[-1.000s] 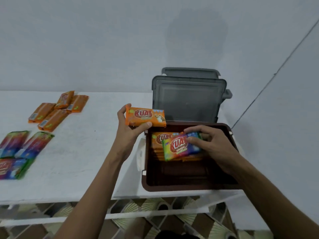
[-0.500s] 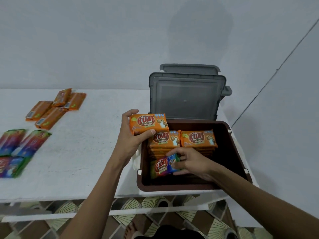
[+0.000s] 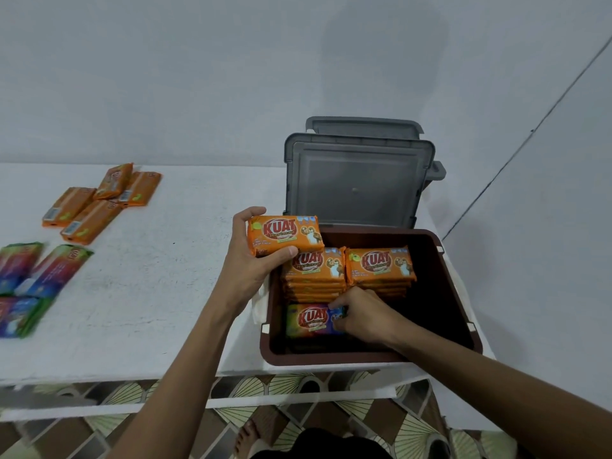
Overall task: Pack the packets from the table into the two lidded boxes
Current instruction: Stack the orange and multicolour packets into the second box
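1. The left hand (image 3: 246,263) holds an orange rectangular foil packet (image 3: 285,234) printed "KUAT" in red, fingers wrapped round its left end, above the far-left corner of the open brown plastic box (image 3: 458,313); its long axis runs left to right, label up.
2. Inside the box, two stacks of orange "KUAT" packets (image 3: 347,270) sit side by side against the far wall (same label, smaller print unreadable).
3. The right hand (image 3: 362,314) pinches a rainbow-coloured "KUAT" packet (image 3: 309,319) lying flat at the box's near-left, long axis left to right.
4. Left of the box on the white worktop (image 3: 159,293) lie loose orange packets (image 3: 99,202) and multicoloured packets (image 3: 36,283).
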The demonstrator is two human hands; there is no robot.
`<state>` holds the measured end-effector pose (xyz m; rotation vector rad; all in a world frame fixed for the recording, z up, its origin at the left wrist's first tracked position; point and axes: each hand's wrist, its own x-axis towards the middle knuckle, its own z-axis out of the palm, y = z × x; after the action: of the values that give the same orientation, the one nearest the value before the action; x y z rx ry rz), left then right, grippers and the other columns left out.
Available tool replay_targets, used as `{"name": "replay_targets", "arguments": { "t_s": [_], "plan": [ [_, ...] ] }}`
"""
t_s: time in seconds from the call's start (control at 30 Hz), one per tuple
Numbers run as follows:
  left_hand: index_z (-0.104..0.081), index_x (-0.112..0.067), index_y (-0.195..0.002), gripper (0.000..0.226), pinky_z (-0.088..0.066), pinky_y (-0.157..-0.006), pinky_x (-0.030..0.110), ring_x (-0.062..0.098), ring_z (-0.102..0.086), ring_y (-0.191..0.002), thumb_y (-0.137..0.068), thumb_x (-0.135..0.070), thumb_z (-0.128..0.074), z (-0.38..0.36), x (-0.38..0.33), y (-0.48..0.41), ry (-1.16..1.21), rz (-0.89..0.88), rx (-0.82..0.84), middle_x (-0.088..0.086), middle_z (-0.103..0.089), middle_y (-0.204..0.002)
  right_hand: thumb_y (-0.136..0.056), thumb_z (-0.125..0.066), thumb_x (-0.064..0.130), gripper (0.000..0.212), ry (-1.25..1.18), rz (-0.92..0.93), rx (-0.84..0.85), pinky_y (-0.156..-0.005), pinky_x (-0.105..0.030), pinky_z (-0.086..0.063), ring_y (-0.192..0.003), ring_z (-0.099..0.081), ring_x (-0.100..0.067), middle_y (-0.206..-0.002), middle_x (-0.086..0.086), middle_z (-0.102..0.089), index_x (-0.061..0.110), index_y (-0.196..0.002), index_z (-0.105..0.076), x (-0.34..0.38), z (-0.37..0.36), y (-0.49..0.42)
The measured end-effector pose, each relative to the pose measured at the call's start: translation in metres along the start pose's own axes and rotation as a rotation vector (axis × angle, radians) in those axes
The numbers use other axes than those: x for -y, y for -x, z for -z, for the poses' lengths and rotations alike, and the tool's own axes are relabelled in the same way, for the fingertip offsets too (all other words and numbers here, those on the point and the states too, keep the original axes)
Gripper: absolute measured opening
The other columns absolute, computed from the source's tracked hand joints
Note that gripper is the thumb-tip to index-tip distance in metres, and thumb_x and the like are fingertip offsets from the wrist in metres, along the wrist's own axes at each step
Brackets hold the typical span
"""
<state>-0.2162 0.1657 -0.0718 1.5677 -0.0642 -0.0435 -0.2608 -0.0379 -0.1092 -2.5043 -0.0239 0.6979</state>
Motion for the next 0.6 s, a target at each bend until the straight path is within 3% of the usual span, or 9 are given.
{"name": "replay_targets", "arguments": {
  "t_s": [0.27, 0.33, 0.4, 0.5, 0.6],
  "plan": [
    [-0.033, -0.035, -0.128, 0.072, -0.055, -0.07, 0.016, 0.011, -0.061, -0.101, -0.076, -0.012, -0.077, 0.0, -0.003, 0.0, -0.044, -0.021, 0.026, -0.015, -0.05, -0.114, -0.093, -0.063, 0.018, 0.046, 0.002, 0.03, 0.124, -0.1, -0.035, -0.05, -0.123, -0.054, -0.018, -0.14, -0.003, -0.053, 0.018, -0.138, -0.053, 0.004, 0.015, 0.007],
    [-0.033, -0.035, -0.128, 0.072, -0.055, -0.071, 0.016, 0.011, -0.061, -0.102, -0.075, -0.015, -0.078, 0.0, -0.005, 0.0, -0.063, -0.026, 0.04, -0.015, -0.05, -0.115, -0.097, -0.058, 0.018, 0.042, 0.002, 0.02, 0.144, -0.087, -0.029, -0.055, -0.113, -0.061, -0.019, -0.132, -0.005, -0.056, 0.017, -0.138, -0.052, 0.006, 0.027, 0.011],
    [-0.034, -0.036, -0.126, 0.072, -0.055, -0.07, 0.016, 0.011, -0.061, -0.101, -0.073, -0.018, -0.079, 0.0, -0.007, 0.001, -0.082, -0.03, 0.052, -0.015, -0.051, -0.115, -0.099, -0.053, 0.018, 0.031, -0.086, 0.005, 0.143, -0.075, -0.027, -0.06, -0.093, -0.069, -0.017, -0.113, -0.007, -0.065, 0.016, -0.13, -0.056, 0.009, 0.041, 0.018],
    [-0.036, -0.039, -0.12, 0.07, -0.055, -0.069, 0.018, 0.011, -0.063, -0.098, -0.065, -0.029, -0.078, -0.001, -0.011, 0.005, -0.083, -0.023, 0.079, -0.015, -0.053, -0.114, -0.098, -0.054, 0.019, 0.014, -0.311, 0.107, -0.034, -0.074, -0.035, -0.062, -0.078, -0.073, -0.019, -0.093, -0.01, -0.07, 0.012, -0.108, -0.061, 0.014, 0.061, 0.027],
    [-0.038, -0.042, -0.117, 0.069, -0.056, -0.07, 0.021, 0.007, -0.066, -0.097, -0.062, -0.03, -0.079, -0.004, -0.015, 0.009, -0.071, -0.018, 0.124, -0.014, -0.057, -0.112, -0.097, -0.058, 0.019, 0.014, -0.671, 0.213, -0.27, -0.076, -0.042, -0.062, -0.082, -0.074, -0.023, -0.097, -0.014, -0.071, 0.011, -0.109, -0.057, 0.02, 0.072, 0.033]
  ]
}}
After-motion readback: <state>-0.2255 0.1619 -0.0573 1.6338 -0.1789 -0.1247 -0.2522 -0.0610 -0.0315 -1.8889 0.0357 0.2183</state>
